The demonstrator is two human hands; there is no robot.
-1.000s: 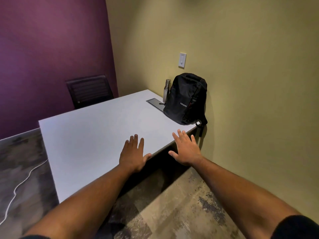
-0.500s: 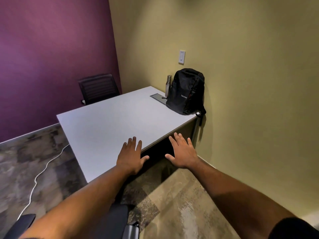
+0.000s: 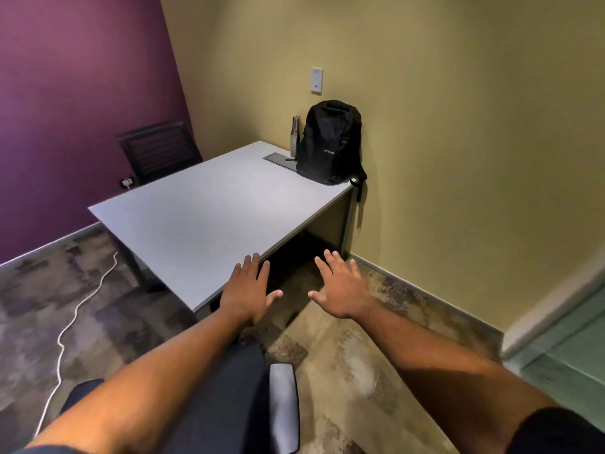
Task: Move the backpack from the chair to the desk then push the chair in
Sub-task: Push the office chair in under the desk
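Nearest you, the chair (image 3: 242, 398) sits low in view, dark seat under your left forearm, one armrest (image 3: 284, 404) showing pale beside it. It lies below and behind both hands, pulled out from the worktop (image 3: 203, 217), not yet pushed in. Your left hand (image 3: 247, 290) hovers flat over the worktop's near edge, fingers spread, holding nothing. Your right hand (image 3: 340, 290) hangs just beside it over the open knee space, also spread and empty. Left arm looks nearer the seat; my read is you drop both hands back to the chair. Further off, the backpack (image 3: 330, 142) stands upright at the far corner against the wall, a metal bottle (image 3: 295, 136) just beside it.
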